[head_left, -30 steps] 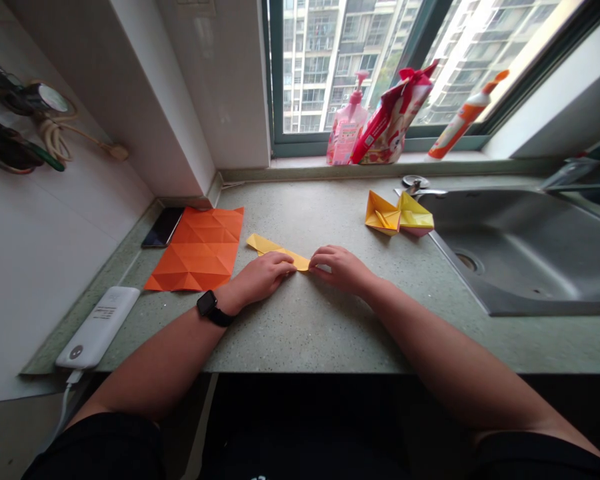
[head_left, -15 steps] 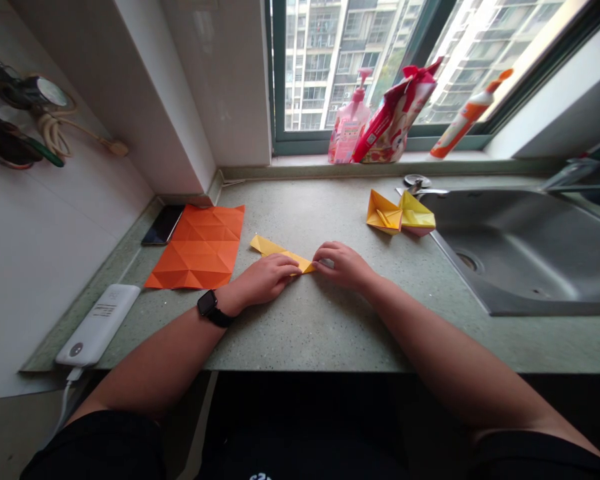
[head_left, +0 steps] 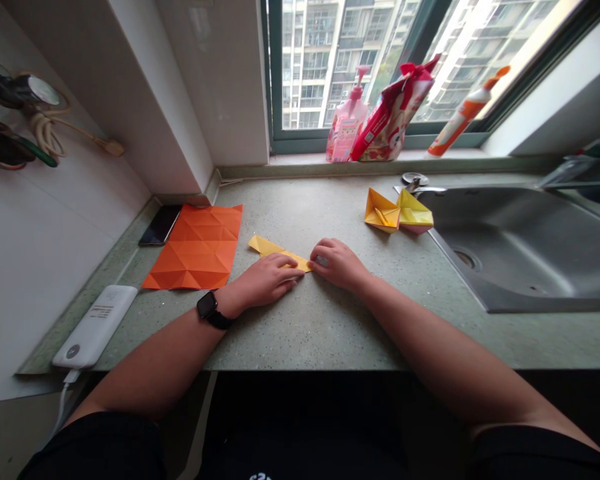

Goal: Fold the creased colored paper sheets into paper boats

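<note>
A narrow folded strip of yellow paper (head_left: 261,245) lies slantwise on the counter, its near side partly covered by my fingers. My left hand (head_left: 269,277), with a black watch at the wrist, holds the strip down from the near side, fingers bent over it. At the strip's right end, my right hand (head_left: 339,263) has its fingers curled together and its fingertips on the paper. Left of the strip rests a creased orange paper sheet (head_left: 195,247). Beside the sink stand two joined folded paper shapes, one orange-yellow (head_left: 381,211) and one yellow (head_left: 415,212).
A phone (head_left: 161,225) lies partly under the orange sheet. Near the left front edge is a white power bank (head_left: 97,327) with a cable. The steel sink (head_left: 500,303) takes up the right side. A pump bottle (head_left: 347,130), red bag (head_left: 393,120) and orange-white bottle (head_left: 457,125) line the windowsill.
The left fingers have shifted slightly on the yellow strip and spread a little. My right hand stays at its right end. The whole view has moved slightly.
</note>
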Motion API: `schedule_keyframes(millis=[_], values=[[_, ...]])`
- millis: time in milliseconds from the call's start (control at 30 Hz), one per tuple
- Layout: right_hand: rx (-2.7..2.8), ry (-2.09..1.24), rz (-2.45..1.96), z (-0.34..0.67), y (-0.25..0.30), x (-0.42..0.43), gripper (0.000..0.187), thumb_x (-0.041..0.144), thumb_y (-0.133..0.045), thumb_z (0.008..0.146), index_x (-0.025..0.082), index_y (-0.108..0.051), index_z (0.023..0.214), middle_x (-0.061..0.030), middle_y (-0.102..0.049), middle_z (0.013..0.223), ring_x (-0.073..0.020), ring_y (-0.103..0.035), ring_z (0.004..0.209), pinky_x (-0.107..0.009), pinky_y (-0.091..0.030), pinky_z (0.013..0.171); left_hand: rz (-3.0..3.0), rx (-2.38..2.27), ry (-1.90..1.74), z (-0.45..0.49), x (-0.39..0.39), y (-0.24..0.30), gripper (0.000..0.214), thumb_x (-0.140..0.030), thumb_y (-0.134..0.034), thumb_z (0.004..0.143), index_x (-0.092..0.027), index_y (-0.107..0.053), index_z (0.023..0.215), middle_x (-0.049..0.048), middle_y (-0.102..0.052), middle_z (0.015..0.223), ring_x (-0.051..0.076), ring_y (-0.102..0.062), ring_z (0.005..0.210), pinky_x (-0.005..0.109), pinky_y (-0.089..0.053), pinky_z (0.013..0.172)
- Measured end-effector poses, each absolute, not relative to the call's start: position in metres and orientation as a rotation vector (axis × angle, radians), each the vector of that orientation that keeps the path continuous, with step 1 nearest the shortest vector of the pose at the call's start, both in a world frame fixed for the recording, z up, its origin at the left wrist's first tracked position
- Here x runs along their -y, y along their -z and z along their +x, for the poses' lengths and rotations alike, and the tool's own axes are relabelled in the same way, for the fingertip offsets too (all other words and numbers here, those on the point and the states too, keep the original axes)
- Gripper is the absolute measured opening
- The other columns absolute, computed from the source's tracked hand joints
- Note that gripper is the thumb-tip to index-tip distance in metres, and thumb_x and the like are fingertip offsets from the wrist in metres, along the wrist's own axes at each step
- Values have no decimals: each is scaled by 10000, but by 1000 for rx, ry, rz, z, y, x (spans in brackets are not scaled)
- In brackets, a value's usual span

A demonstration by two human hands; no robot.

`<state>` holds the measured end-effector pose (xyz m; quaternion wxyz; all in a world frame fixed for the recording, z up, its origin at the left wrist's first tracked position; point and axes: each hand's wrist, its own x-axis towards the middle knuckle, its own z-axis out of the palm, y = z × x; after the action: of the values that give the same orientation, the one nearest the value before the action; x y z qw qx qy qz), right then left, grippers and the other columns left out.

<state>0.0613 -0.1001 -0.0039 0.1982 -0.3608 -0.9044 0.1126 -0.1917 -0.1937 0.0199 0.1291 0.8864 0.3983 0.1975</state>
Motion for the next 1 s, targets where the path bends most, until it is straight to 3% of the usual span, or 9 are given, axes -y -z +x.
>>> schedule_keyframes(millis=[167, 267, 467, 667, 867, 1000], values=[[2530, -325, -1023, 61, 4, 101, 72, 269, -724, 989, 250, -781, 949, -97, -734, 1080, -266, -660, 988, -427, -538, 944, 2600, -1185, -540, -190, 194, -21, 302, -282, -595, 1113, -277, -777, 1353, 114, -707, 1341, 278, -664, 1259, 467, -556, 1125], [2497, -344, -999, 61, 5, 103, 97, 291, -729, 989, 251, -788, 1056, -109, -730, 1147, -284, -667, 1065, -456, -552, 1004, 2616, -1201, -528, -190, 194, -21, 308, -289, -597, 1111, -270, -763, 1370, 116, -701, 1343, 285, -657, 1267, 475, -552, 1131], [2450, -379, -1028, 59, 19, 103, 382, 400, -781, 969, 282, -732, 1329, -147, -671, 1436, -355, -607, 1378, -573, -495, 1195, 2622, -1218, -506, -189, 195, -21, 321, -295, -604, 1103, -266, -745, 1390, 123, -695, 1362, 299, -648, 1290, 497, -546, 1155], [2457, -395, -1233, 68, 33, 91, 611, 517, -803, 955, 284, -637, 1495, -195, -506, 1687, -459, -393, 1618, -735, -315, 1300, 2593, -1223, -516, -189, 195, -21, 315, -294, -621, 1092, -260, -760, 1373, 128, -693, 1365, 298, -651, 1289, 494, -544, 1157], [2443, -436, -1279, 86, 34, 78, 599, 518, -861, 907, 308, -684, 1439, -170, -529, 1670, -453, -418, 1611, -696, -374, 1292, 2597, -1213, -520, -190, 195, -23, 300, -301, -602, 1099, -264, -768, 1346, 124, -703, 1347, 297, -657, 1263, 494, -548, 1130], [2408, -444, -1287, 93, 23, 79, 470, 377, -838, 917, 259, -743, 1362, -180, -597, 1607, -418, -521, 1545, -629, -447, 1266, 2617, -1218, -513, -190, 195, -22, 285, -311, -632, 1086, -252, -774, 1326, 128, -699, 1375, 318, -637, 1312, 529, -520, 1171]])
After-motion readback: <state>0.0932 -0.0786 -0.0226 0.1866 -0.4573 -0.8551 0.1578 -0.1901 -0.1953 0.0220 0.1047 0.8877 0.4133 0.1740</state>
